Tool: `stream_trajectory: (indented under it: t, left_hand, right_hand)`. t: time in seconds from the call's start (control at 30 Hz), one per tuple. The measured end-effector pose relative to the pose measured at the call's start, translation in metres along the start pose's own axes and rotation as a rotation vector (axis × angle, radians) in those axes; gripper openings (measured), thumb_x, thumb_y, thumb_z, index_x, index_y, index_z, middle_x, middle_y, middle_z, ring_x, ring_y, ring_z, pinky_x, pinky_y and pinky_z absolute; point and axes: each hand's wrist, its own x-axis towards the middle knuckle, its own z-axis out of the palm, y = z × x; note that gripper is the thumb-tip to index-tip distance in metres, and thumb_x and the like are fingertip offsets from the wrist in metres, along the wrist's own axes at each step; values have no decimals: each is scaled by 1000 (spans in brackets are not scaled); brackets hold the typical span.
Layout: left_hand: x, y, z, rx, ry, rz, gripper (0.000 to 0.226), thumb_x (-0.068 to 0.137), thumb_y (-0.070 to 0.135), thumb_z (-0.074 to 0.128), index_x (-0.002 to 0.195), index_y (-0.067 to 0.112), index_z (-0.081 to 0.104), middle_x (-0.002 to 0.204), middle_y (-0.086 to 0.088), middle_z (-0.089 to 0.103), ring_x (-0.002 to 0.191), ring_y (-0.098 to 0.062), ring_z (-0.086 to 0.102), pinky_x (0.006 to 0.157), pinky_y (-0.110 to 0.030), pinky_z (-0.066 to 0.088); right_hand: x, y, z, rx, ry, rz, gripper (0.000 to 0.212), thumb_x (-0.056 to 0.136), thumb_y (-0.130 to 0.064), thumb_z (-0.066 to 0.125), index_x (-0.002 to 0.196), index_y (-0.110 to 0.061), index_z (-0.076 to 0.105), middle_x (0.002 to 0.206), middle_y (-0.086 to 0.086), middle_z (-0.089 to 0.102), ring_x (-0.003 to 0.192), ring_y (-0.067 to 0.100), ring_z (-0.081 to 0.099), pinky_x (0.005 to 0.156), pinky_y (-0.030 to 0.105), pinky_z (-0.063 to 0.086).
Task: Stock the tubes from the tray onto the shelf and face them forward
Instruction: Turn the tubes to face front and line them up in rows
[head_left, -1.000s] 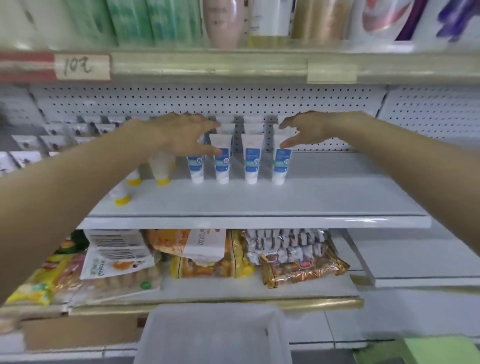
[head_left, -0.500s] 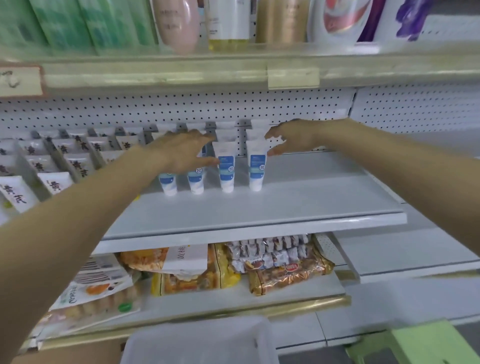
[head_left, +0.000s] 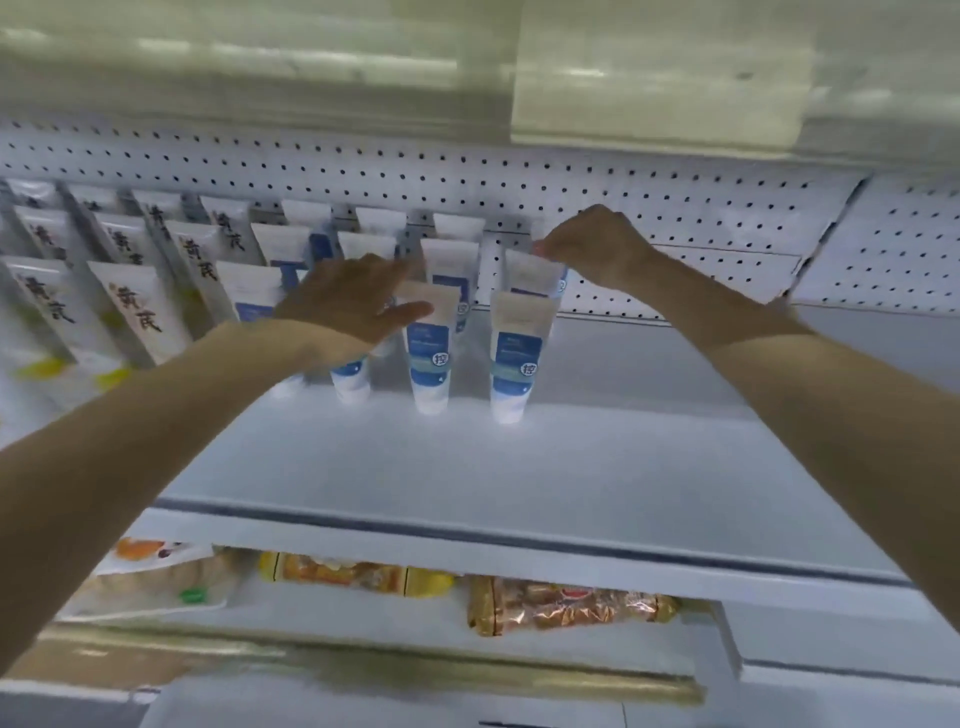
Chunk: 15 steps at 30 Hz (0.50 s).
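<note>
**Setting.** Shop fixture: white pegboard back wall (head_left: 519, 176) and a white shelf (head_left: 545, 467), with the front part of the shelf bare.

**Item 1, blue-and-white tubes (head_left: 430, 358).** They stand cap-down just above the middle of the view, in files running back toward twelve o'clock. Three rows are visible, labels facing out.

**Item 2, left hand (head_left: 348, 301).** At ten o'clock of the front tubes. The fingers are straight and spread, thumb out, laid flat against the tube tops and gripping nothing.

**Item 3, right hand (head_left: 597, 249).** At one o'clock of the block. The fingertips pinch the crimped top of the second-row tube (head_left: 535, 278) in the rightmost file.

**Hazards (judged).**
- The tubes balance on narrow caps and stand close together. A tug on the pinched one, or a sweep of the flat hand, could tip one into its neighbours and bring down a whole file.
- The rightmost file has nothing beside it at three o'clock, so it would likely fall that way.
- Twisting the pinched tube could turn its label off the front.

**Holders and contents.**
- Shelf, nine o'clock section: white tubes with black characters (head_left: 135, 312) and yellow caps, in leaning rows.
- Lower shelf (head_left: 374, 626), six o'clock: snack packets (head_left: 566, 605), with a flat pack at seven o'clock.
- Tray: not in view, so the remaining stock cannot be told.
</note>
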Motion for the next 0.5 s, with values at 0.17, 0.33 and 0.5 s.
stream_trajectory:
  t: [0.17,0.33,0.5]
  left_hand:
    - [0,-7,10,28,66,5,81,77,67,7,143,27,34,133,-9,48,126,-34,40,107,-47,27]
    - [-4,-3,9,78,79,29,69,87,60,15,141,23,37,124,-11,53,117,-31,45,104,-43,27]
    - [-6,-1,8,83,78,44,62,92,56,21,140,21,37,115,-10,55,111,-30,47,102,-42,28]
  right_hand:
    - [10,10,17,40,-13,1,44,86,-35,66,100,6,68,83,23,60,66,16,48,43,9,31]
    - [12,13,24,124,18,-1,42,83,-19,70,103,16,59,87,37,54,70,17,42,43,11,30]
    - [15,15,22,129,69,-20,36,82,-17,72,99,13,64,102,35,60,70,19,52,80,38,56]
